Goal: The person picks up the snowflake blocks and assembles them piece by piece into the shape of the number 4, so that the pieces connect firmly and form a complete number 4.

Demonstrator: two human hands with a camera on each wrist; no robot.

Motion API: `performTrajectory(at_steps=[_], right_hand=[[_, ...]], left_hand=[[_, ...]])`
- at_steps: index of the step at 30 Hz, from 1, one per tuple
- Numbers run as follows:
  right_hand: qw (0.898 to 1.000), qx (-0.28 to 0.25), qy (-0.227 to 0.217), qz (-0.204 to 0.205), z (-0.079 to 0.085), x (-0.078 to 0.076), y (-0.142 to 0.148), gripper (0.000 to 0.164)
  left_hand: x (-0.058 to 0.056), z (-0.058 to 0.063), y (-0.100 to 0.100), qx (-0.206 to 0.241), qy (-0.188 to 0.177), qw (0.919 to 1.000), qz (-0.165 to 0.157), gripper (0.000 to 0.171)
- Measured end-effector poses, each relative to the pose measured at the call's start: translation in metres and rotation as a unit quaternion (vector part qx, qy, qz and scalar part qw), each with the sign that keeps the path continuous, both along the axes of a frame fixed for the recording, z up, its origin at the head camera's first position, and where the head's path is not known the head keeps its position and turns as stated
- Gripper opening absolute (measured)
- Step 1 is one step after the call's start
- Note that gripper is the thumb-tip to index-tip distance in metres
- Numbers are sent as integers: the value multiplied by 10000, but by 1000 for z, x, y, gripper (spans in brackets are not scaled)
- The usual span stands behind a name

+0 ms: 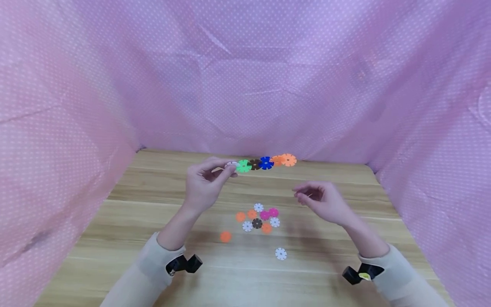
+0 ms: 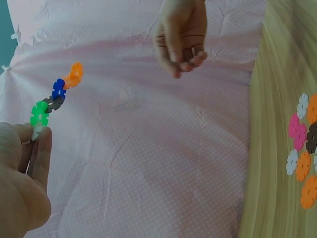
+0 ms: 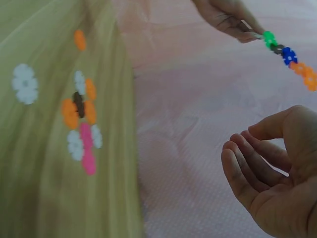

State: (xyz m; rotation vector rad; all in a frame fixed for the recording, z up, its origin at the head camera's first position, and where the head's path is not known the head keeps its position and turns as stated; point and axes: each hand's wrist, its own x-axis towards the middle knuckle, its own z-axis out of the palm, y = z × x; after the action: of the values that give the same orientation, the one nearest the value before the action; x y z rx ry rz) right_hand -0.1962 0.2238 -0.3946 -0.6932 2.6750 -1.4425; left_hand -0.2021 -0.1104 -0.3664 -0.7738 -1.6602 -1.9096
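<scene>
My left hand [image 1: 205,183] pinches the white disc [image 1: 232,164] at one end of a chain of notched plastic discs, held up above the table. From that disc the chain runs right through a green disc [image 1: 243,166], a dark brown one [image 1: 255,164], a blue one [image 1: 266,163] and two orange ones [image 1: 289,160]. In the left wrist view the chain bends slightly, with the orange disc [image 2: 76,70] farthest from the fingers. My right hand [image 1: 322,200] hovers to the right with loosely curled fingers, holding nothing, apart from the chain.
Loose discs lie grouped on the wooden table [image 1: 153,221], among them a brown disc [image 1: 257,223], a pink disc [image 1: 273,212] and several orange and white ones. An orange disc [image 1: 225,237] and a white disc [image 1: 281,254] lie nearer me. Pink dotted cloth [image 1: 245,85] encloses the table.
</scene>
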Motion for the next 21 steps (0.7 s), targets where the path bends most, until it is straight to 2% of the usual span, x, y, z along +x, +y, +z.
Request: performTrajectory(at_steps=[5,10,13,21], right_hand=[[9965,599,361,462,-27,7,-3,16],[9879,1073,247,1088,-50,17,-10,17],[9821,1308,205,1339,-58,22,-16,17],[9681,1733,125,1808,-67,32,-27,16]], left_hand=[[1,2,-1,75,-56,10000,-35,9],[1,3,1,54,-69,10000,-38,9],[0,5,2,15,-24,10000,-54,9],[-1,7,1,-27,-6,10000,-9,10]])
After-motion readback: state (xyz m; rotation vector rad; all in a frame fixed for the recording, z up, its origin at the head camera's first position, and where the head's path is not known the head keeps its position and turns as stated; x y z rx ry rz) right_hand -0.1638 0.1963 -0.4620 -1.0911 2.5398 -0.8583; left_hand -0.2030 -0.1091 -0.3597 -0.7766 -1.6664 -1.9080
